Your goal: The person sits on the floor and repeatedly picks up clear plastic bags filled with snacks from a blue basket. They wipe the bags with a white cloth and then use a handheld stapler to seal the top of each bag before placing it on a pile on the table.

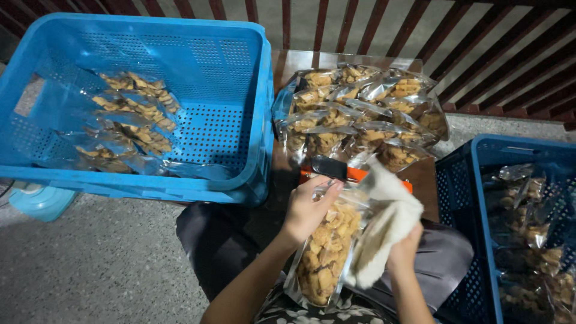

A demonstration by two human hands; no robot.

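**Wiping a filled snack pouch with a cloth**

Left hand [307, 210] is curled shut over the upper edge of a clear plastic pouch of golden-brown fried chips [327, 249], fingers wrapped across the top, thumb side toward the body. Right hand [403, 252] is closed around a bunched cream-white cloth [384, 225], which lies against the pouch's right side. The pouch stands tilted over the person's lap, bottom end toward the knees, just in front of the low brown wooden table [300, 60].

To do it well, judging from the grip: keep the left hand pinching high so the pouch stays taut, and drag the cloth flat along the film rather than dabbing; chips look brittle, so light pressure.

Around: a pile of similar filled clear pouches [366, 114] on the table, a black-and-orange device [336, 169] partly hidden behind the hands, a large light-blue perforated plastic crate [240, 72] at left holding a few pouches, a darker blue crate [459, 180] at right with more.
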